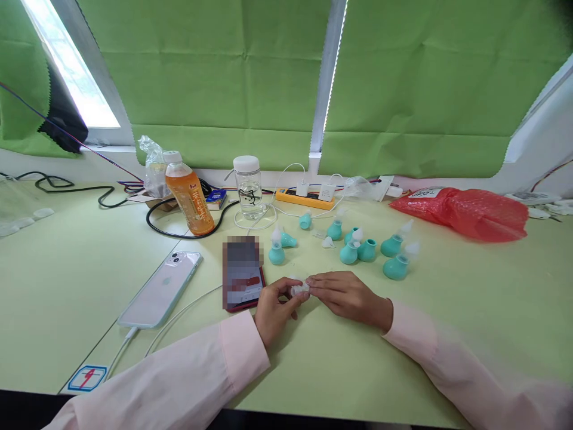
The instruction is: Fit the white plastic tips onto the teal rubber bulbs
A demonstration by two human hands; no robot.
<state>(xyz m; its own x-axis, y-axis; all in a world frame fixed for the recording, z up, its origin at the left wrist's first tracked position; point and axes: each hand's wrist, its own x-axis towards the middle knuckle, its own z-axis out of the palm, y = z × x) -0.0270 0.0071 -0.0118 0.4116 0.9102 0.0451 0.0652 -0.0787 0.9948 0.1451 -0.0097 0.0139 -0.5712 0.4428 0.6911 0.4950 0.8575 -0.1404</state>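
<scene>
Between thumb and fingers, my left hand (275, 307) holds a small translucent white piece (299, 289). My right hand (351, 297) meets it from the right, its fingers pressed together with their tips at the piece's right side; whether they grip it is hard to make out. Beyond my hands stand several teal bulbs, some with clear tips, such as one at the left (276, 254) and one at the right (396, 267). An open-necked teal bulb (367, 250) has no tip. A small clear piece (328, 242) lies among them.
A phone (244, 275) lies just left of my left hand, and a second phone (161, 289) with a cable is farther left. Behind are an orange drink bottle (190, 200), a clear jar (249, 194), a power strip (304, 199) and a red plastic bag (461, 212).
</scene>
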